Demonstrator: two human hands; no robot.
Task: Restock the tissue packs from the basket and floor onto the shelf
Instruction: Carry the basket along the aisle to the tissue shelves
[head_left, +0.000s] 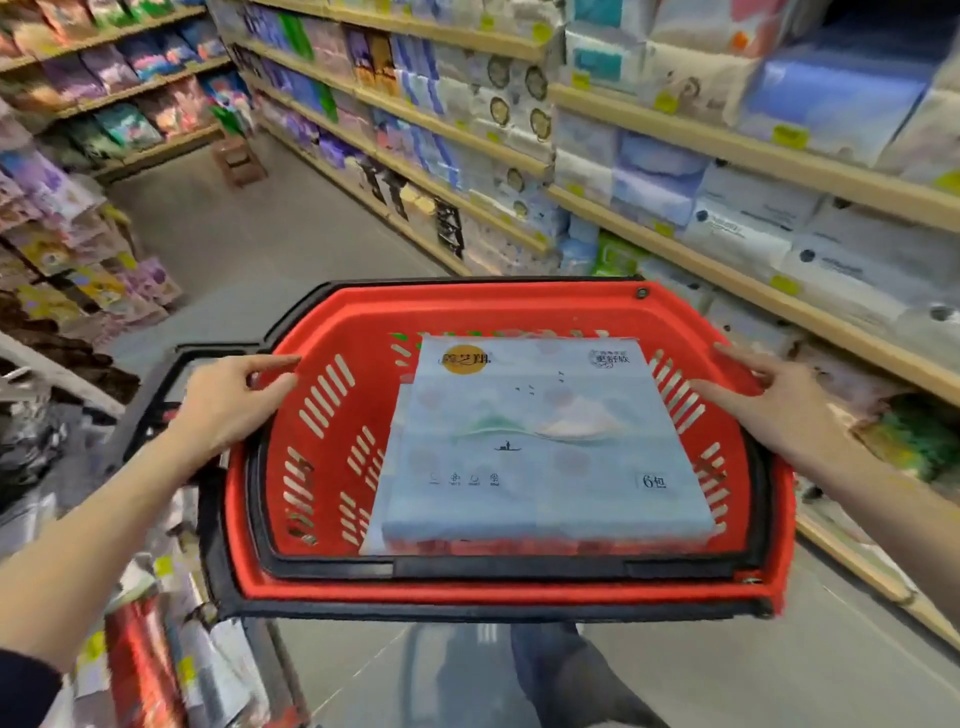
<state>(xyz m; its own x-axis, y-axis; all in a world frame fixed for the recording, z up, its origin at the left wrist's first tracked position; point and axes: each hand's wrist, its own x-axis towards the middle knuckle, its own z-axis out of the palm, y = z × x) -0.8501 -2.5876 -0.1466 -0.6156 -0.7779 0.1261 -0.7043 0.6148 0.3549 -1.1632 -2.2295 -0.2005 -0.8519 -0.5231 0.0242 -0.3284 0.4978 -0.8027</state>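
A red plastic basket (467, 584) with black handles hangs in front of me at waist height. Inside it lies a pale blue tissue pack (540, 447) with a mountain print, flat and face up, with more packs under it. My left hand (228, 400) grips the basket's left rim, thumb on top. My right hand (774, 405) holds the right rim, fingers spread along the edge. The shelf (737, 280) with wooden edges runs along my right, filled with white and blue tissue packs.
A second shelving run (78, 249) with purple and yellow packets stands on the left. The grey aisle floor (223, 228) stretches ahead to a small brown step stool (239, 161). My dark trouser leg (561, 675) shows below the basket. Packaged goods (156, 649) crowd the lower left.
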